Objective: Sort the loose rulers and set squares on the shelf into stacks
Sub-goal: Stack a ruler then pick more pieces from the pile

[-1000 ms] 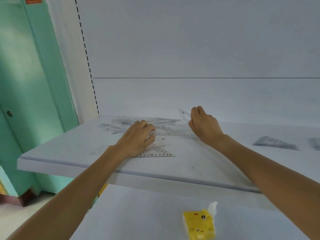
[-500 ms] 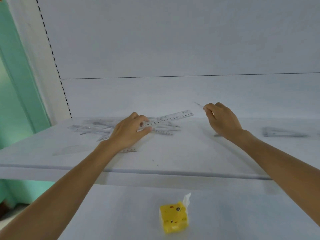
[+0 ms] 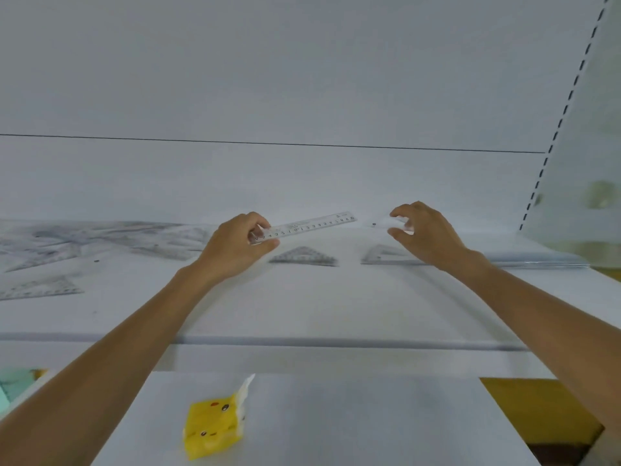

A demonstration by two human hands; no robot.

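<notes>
White shelf (image 3: pixel 302 314) spreads ahead, loose pile (image 3: pixel 100 237) at its left. My left hand (image 3: pixel 235 250) pinches the ruler (image 3: pixel 312 225) by one end, lifted to carry it toward a stack; my right hand (image 3: pixel 426 237) clamps its fingers on a blurred clear piece (image 3: pixel 383 222). Half a second ago both hovered nearer the pile.

A shop, by the look of it: a white display shelf (image 3: pixel 319 307) with a panelled back, a slotted upright (image 3: pixel 568 105), and clear set squares (image 3: pixel 304 256) laid out.
</notes>
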